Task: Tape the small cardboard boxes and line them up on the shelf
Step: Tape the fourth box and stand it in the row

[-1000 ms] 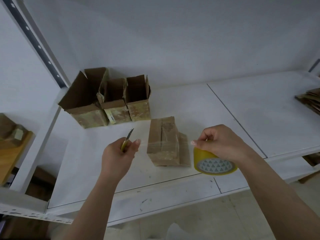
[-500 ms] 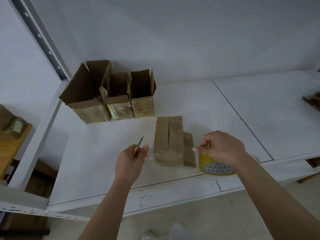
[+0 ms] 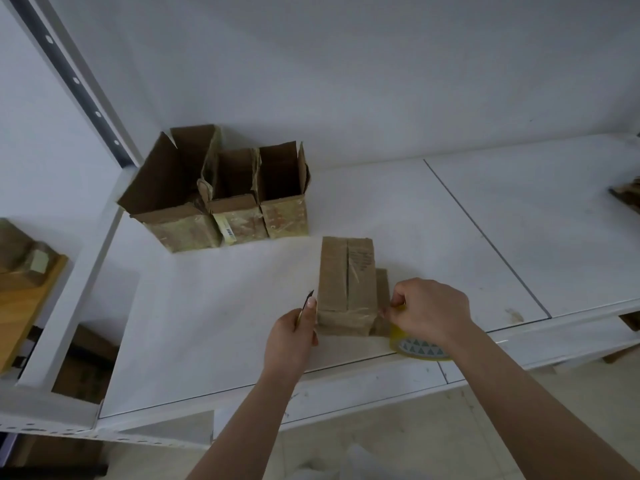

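White shelf [image 3: 207, 323], frame centre: closed box [image 3: 346, 289]. Left hand [image 3: 294, 337] grasps cutter [image 3: 306, 303]; right hand [image 3: 429, 313] pinches tape roll [image 3: 415, 348]. Keep strip taut, cut close (blade away from fingers).

Off to the far left, a wooden board [image 3: 24, 306] slants down beyond the rack, with a brown cardboard lump [image 3: 20, 252] resting on top of it. A perforated upright post [image 3: 74, 79] runs diagonally up the left side against the pale wall [image 3: 346, 64]. Down below, beige floor [image 3: 398, 441] shows, and dark cardboard [image 3: 83, 362] sits low under the left corner.
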`<action>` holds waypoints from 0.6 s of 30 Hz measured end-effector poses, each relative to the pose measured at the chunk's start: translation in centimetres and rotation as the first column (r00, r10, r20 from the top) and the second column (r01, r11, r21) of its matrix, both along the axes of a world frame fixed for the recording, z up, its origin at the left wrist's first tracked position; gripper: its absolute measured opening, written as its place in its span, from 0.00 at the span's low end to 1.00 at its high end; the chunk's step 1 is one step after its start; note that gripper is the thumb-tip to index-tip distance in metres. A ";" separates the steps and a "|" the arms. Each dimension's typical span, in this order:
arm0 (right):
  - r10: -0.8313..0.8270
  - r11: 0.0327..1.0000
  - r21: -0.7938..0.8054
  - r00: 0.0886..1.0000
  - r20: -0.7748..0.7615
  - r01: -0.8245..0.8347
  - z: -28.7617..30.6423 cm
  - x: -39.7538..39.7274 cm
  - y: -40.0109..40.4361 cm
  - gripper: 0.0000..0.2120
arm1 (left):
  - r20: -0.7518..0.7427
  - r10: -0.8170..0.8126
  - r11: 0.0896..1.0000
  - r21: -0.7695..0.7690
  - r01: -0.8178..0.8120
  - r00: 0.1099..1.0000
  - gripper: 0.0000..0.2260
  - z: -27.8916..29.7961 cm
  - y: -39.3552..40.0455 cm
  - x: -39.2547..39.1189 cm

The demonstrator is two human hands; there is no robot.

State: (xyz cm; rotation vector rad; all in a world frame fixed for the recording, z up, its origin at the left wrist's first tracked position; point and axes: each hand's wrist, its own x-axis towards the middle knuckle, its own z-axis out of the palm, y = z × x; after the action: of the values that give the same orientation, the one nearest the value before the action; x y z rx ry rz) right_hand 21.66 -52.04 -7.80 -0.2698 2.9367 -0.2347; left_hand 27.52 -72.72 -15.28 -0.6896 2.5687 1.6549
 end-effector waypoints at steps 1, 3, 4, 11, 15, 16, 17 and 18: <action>0.000 1.000 -0.002 1.000 -0.002 0.000 0.0 0.0 0.0 0.14 | 0.013 0.004 1.000 0.021 -0.004 1.000 0.27 0.0 0.0 0.0; 0.001 1.000 -0.013 1.000 0.002 -0.001 -0.1 0.0 0.1 0.13 | 0.065 -0.007 1.000 0.023 0.006 0.998 0.28 0.0 0.0 0.0; 0.003 1.000 -0.018 1.000 0.006 -0.003 -0.1 0.0 0.2 0.13 | 0.088 -0.027 1.000 0.007 0.027 0.996 0.29 0.1 -0.1 0.1; -0.008 0.998 -0.057 1.000 0.005 0.008 -0.2 0.0 0.6 0.13 | -0.012 -0.102 0.985 -0.143 0.099 0.995 0.18 3.0 -3.2 -0.2; 0.005 0.998 -0.064 1.000 0.031 -0.003 -0.1 -0.1 0.6 0.14 | -0.304 -0.334 0.943 -0.103 0.318 0.892 0.16 9.4 -1.5 -1.9; 0.006 0.998 -0.056 0.999 0.039 -0.004 0.0 -0.1 0.7 0.14 | -0.307 -0.419 0.906 -0.081 0.416 0.854 0.17 10.5 -0.3 -2.5; 0.006 0.999 -0.051 0.999 0.044 -0.004 0.0 -0.2 0.7 0.14 | -0.282 -0.497 0.863 -0.057 0.502 0.821 0.17 11.1 0.9 -3.1; 0.004 0.999 -0.050 0.999 0.047 -0.002 0.0 -0.2 0.8 0.14 | -0.234 -0.569 0.817 -0.048 0.575 0.788 0.18 11.5 1.9 -3.6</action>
State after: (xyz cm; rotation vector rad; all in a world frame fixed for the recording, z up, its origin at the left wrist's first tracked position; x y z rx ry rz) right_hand 21.44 -51.29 -7.85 -0.2720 2.8871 -0.3102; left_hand 23.93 -70.79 -3.82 0.3104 2.5161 1.6112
